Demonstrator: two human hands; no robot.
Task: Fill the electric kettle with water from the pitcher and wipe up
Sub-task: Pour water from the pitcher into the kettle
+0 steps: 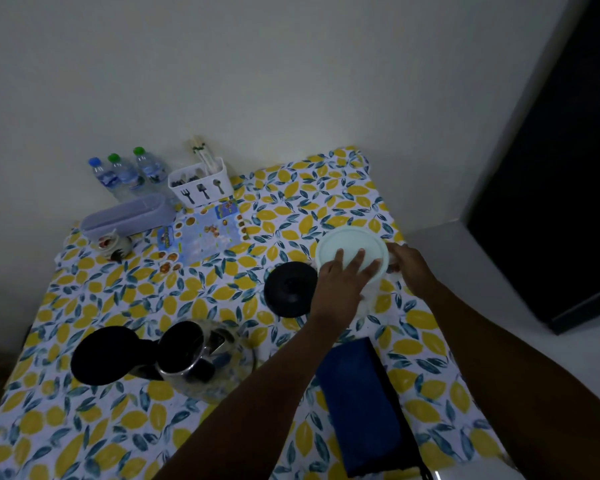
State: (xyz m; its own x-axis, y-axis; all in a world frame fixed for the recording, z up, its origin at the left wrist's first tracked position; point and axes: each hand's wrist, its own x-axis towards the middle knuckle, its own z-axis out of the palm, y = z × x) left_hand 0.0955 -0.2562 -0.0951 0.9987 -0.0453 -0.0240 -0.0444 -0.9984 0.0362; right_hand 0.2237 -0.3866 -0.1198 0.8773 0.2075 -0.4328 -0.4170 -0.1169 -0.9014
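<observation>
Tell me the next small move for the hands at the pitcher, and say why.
Probably lift the white lid off the pitcher. The left hand lies flat on the lid with fingers spread, while the right hand steadies the pitcher's side. The kettle already stands open, so only the covered pitcher seems to block pouring.

yellow lemons and teal leaves all over the bench cloth (194, 306), pale mint pitcher lid (352, 249), dark blue towel (359, 403), black kettle base (290, 289)
</observation>
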